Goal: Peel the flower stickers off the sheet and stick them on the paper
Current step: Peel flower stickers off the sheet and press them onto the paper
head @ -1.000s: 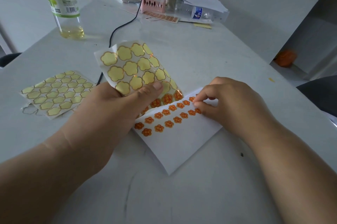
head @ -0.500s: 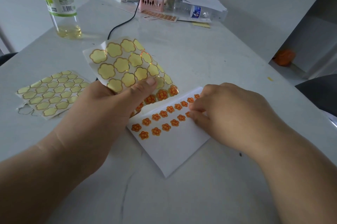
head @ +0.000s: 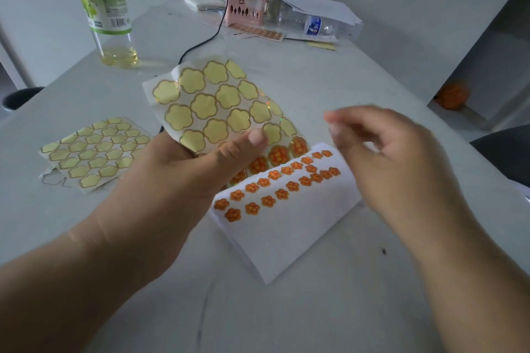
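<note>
The left hand (head: pixel 183 177) holds the sticker sheet (head: pixel 218 100) up off the desk (head: pixel 315 309), thumb pressed on its face and fingers behind. Most of the sheet is bare yellow flower outlines, with a few orange flower stickers (head: pixel 278 155) along its lower edge. Just below lies the white paper (head: pixel 286 238) with two rows of small orange flowers (head: pixel 282 193) stuck on. The right hand (head: pixel 401 157) hovers above the paper, blurred, fingers loosely curled; I cannot tell whether it pinches anything. A used sheet (head: pixel 94 151) lies to the left, a bottle (head: pixel 106 8) beyond.

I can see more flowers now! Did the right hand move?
Yes. The right hand lifted off the white paper, toward the sticker sheet.
</note>
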### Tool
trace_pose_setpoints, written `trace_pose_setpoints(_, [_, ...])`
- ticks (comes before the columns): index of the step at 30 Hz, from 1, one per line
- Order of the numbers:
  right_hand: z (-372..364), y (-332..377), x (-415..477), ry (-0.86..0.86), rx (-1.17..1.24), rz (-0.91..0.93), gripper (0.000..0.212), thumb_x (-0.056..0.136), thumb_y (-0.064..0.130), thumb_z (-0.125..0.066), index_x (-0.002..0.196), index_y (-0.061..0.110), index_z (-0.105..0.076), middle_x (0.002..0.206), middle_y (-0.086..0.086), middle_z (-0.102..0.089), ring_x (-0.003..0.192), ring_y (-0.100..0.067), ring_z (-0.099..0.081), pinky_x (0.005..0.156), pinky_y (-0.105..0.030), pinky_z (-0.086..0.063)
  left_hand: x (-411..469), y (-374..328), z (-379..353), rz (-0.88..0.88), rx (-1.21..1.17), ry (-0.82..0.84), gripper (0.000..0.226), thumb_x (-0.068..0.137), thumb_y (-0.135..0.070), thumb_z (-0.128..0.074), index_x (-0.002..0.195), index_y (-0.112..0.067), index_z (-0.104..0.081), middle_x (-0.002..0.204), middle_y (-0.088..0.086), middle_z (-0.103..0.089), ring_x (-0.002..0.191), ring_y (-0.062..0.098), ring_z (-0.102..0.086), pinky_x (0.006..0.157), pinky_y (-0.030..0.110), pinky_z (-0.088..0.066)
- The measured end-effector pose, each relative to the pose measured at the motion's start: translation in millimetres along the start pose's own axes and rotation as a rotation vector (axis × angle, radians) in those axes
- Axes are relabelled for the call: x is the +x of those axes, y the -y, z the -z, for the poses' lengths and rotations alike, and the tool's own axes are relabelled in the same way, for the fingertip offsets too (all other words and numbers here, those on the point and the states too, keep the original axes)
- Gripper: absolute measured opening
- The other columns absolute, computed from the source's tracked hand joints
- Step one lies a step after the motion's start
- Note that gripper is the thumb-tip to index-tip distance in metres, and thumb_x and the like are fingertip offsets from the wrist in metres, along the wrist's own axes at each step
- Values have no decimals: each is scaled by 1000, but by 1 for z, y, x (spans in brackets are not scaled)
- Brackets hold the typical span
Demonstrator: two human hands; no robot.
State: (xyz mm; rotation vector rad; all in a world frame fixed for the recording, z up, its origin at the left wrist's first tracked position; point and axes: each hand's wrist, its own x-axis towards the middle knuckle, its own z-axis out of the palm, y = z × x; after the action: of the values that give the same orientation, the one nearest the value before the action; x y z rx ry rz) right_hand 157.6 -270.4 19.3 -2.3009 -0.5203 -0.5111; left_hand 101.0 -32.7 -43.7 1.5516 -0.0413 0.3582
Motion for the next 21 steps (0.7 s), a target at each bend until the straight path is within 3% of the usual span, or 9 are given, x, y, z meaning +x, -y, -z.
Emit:
trace_pose_setpoints(2, [6,13,-4,48,374,-17,31,95,65,-55,122,54,-64,108,21,-75,101,1,-73,87,-23,-54,-1,-4,1,10,26,-1,28,97,-38,-80,117,-19,-78,103,0,-84,88,11,-78,70,22,-57])
trace_pose_setpoints(4, [4,25,-9,224,529,-12,44,90,74,-54,132,59,-53,109,17,-77,100,-6,-76,88,-37,-55,-4,-10,-2,12,-4,-10,32,91,-45,-82,113,-22,-80,98,-4,-84,82,10,-78,64,19,-57])
trace_pose_setpoints(7, [-7,31,-15,289,526,40,50,89,57,-68,135,58,-51,90,9,-79,87,-9,-77,82,-33,-55,-10,-24,-9,19,-57,62,49,71,-71,-86,106,-37,-84,92,-11,-84,76,4,-74,55,17,-54])
trace_pose_setpoints(10, [-9,28,-14,143,526,23,40,89,47,-68,127,55,-59,78,2,-74,78,-15,-77,79,-40,-59,-11,-31,-12,-16,-52,87,57,61,-82,-84,103,-43,-83,84,-12,-81,73,0,-73,56,16,-54])
trace_pose_setpoints(12, [-5,25,-12,47,557,-40,32,87,47,-68,118,53,-65,77,-7,-70,75,-11,-77,84,-48,-61,-11,-32,-12,-28,-105,92,55,63,-79,-85,110,-50,-80,90,-9,-83,84,4,-79,66,15,-59])
trace_pose_setpoints(14, [-1,21,-9,0,567,-103,27,84,49,-68,110,51,-69,74,-3,-66,72,-7,-74,89,-51,-61,-9,-32,-11,-71,-153,70,58,68,-69,-90,122,-59,-71,95,-5,-85,92,11,-82,75,17,-60])
trace_pose_setpoints(17, [0,21,-9,-6,480,-112,23,85,51,-65,107,50,-71,76,-4,-66,70,-9,-71,86,-51,-63,-7,-31,-9,-174,-50,0,68,77,-53,-88,135,-69,-56,98,-7,-84,93,12,-81,79,19,-61])
trace_pose_setpoints(21, [-1,25,-13,41,355,-50,20,89,52,-60,106,52,-70,77,-4,-67,72,-26,-70,70,-44,-64,-6,-27,-5,-268,71,4,67,85,-58,-80,147,-57,-56,108,-9,-82,105,17,-79,88,25,-62])
